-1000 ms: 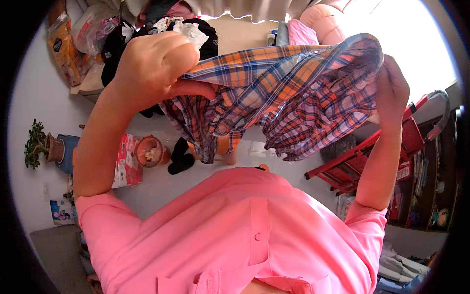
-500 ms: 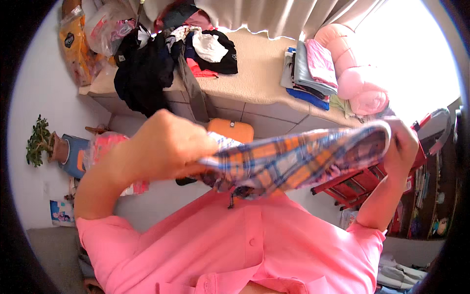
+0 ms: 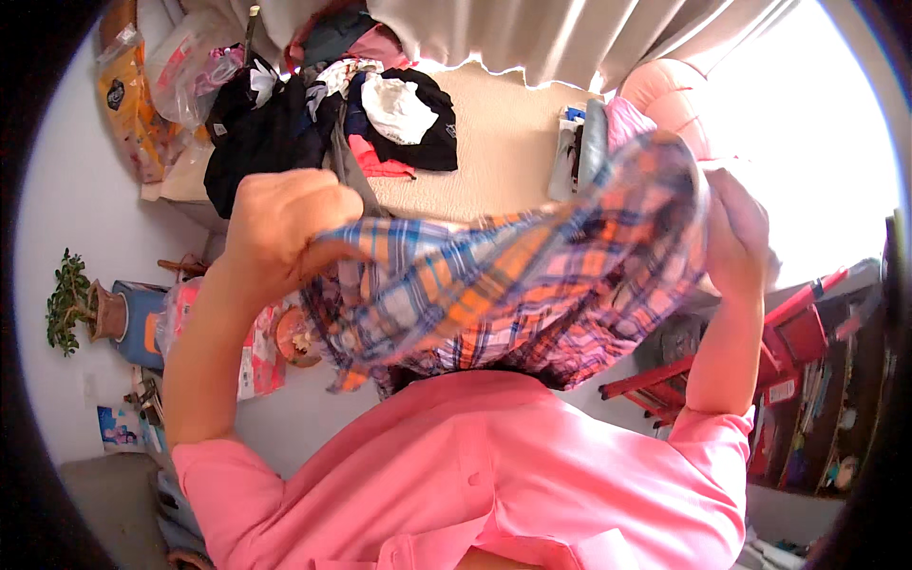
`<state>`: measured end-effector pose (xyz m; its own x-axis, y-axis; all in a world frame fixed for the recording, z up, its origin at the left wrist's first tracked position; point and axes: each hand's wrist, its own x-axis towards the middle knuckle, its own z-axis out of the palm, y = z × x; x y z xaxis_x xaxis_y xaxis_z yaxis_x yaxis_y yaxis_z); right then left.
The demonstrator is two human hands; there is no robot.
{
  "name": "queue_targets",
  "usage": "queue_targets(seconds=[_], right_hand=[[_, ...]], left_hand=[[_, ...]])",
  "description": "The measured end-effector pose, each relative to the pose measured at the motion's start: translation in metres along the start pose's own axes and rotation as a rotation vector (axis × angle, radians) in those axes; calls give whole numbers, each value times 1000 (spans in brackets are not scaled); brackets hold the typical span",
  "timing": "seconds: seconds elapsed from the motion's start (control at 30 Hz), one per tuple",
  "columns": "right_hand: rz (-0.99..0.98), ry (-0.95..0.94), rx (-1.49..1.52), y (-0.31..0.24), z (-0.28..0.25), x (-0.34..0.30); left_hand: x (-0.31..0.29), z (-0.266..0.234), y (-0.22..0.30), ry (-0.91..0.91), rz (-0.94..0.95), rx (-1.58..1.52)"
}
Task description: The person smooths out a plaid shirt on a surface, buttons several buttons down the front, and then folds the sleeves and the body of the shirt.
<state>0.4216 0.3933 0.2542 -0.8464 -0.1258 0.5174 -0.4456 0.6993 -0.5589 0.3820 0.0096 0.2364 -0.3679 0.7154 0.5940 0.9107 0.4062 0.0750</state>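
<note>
Left hand (image 3: 293,223), right hand (image 3: 736,228): both closed on orange-and-blue plaid cloth garment (image 3: 518,290), loose folds hanging between grips.

A potted plant (image 3: 68,304) stands left, a pale curtain (image 3: 513,36) hangs behind.

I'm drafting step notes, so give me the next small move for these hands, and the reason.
Probably ease the left hand and right hand a little further apart to smooth the plaid garment: each grips it near an edge, yet the cloth between them hangs in loose folds.
</note>
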Motion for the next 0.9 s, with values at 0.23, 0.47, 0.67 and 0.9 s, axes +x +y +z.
queue_targets(seconds=[0.23, 0.47, 0.67, 0.9], right_hand=[[-158, 40, 41, 173, 111, 200], [359, 88, -258, 365, 246, 366], [274, 97, 454, 360, 343, 210], [360, -606, 345, 339, 347, 33]], left_hand=[[93, 85, -182, -49, -366, 157], [181, 269, -389, 139, -1041, 601], [58, 402, -287, -156, -1060, 5], [-29, 446, -148, -116, -1336, 25]])
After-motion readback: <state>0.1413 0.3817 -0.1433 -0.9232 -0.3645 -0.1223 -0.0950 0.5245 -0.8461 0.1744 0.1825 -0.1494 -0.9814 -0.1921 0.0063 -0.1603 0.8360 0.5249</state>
